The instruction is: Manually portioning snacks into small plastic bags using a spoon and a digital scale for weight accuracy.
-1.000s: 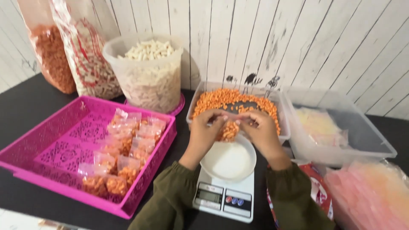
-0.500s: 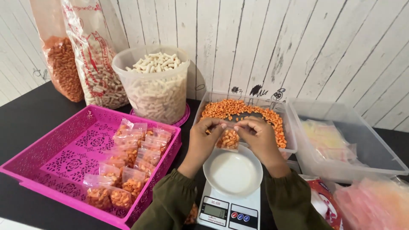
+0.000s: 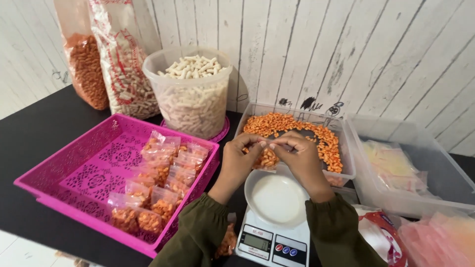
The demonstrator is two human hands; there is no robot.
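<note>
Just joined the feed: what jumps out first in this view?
The bright pink basket at left, lined with small filled snack bags, grabs the eye first. At centre, the left hand and right hand pinch the top of a small clear bag of orange snacks above a white bowl on a digital scale. Behind them sits a clear tub of orange snacks.

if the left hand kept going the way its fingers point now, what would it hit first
The left hand points right along the top of the small snack bag it pinches, so it would probably meet the right hand's fingers first; depth is hard to judge.
</note>
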